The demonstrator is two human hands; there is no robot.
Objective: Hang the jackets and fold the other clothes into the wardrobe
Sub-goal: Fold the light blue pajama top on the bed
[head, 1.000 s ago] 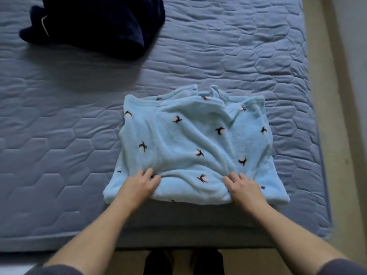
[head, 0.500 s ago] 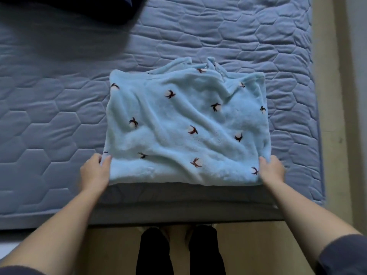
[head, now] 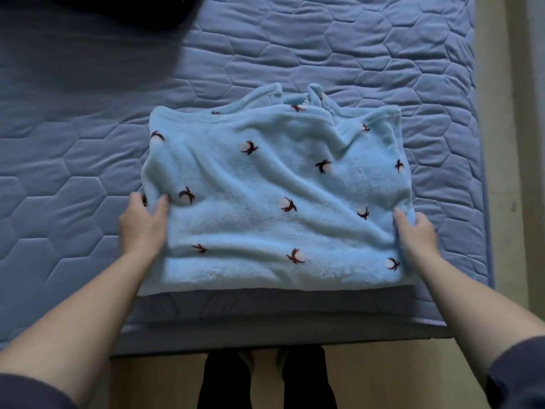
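- The folded light-blue fleece garment (head: 274, 202), printed with small dark bird-like marks, lay flat on the bed (head: 73, 149), close to its near edge.
- The bed's cover was blue-grey, quilted in a hexagon pattern.
- The garment's near edge ran roughly parallel to the bed's near edge. Its far edge was uneven, with loose folds bunched at the middle.
- The left hand (head: 143, 225) was at the garment's left edge, about halfway along it. The thumb lay on top of the fleece and the fingers were at the edge, pinching the fabric.
- The right hand (head: 417, 234) was at the right edge, about level with the left hand. One digit lay on top and the rest were curled round the edge, clamped on the fabric.
- The hands were well apart, with the full width of the garment between them. Both forearms were bare and reached in from the near side.
- A dark garment (head: 177, 13) lay at the far left of the bed, well apart from the fleece and cut off by the frame.
- The person's legs (head: 224, 379), in dark trousers, stood on a pale floor (head: 153, 382) just beside the bed's near edge.
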